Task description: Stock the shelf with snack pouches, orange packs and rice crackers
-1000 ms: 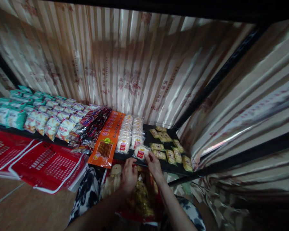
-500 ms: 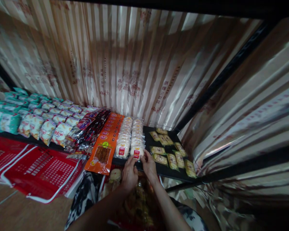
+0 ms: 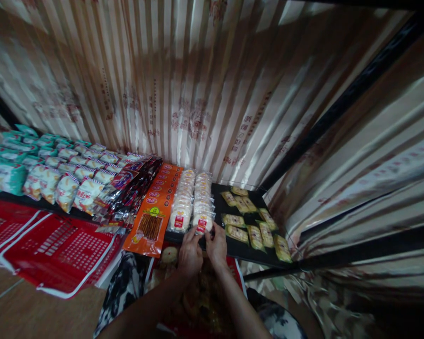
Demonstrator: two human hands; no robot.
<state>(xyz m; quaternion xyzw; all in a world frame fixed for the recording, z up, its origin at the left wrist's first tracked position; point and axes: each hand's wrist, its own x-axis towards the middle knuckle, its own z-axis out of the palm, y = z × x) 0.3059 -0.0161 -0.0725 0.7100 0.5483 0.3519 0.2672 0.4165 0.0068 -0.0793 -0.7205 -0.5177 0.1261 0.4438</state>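
Two columns of clear-wrapped white round rice crackers stand on a black shelf (image 3: 240, 252). At the front of the right column is a rice cracker packet (image 3: 202, 223) with a red label. My left hand (image 3: 191, 252) has its fingers at this packet's lower left edge. On the opposite side, my right hand (image 3: 216, 245) pinches the lower right edge, so the packet sits between both hands. The left column of rice crackers (image 3: 180, 220) is just beside my left fingers. A large orange snack bag (image 3: 151, 212) lies left of it.
Small yellow packets (image 3: 236, 233) lie scattered on the shelf at the right. Dark shiny packets, white packets (image 3: 88, 193) and teal packets (image 3: 12, 178) fill its left. Red baskets (image 3: 63, 252) stand below. Another basket with food packets is under my arms. A striped curtain and black bars surround the shelf.
The view has shifted slightly. My right hand has moved a little down and inward along the front rice cracker packet. My left hand stays at its lower left edge.
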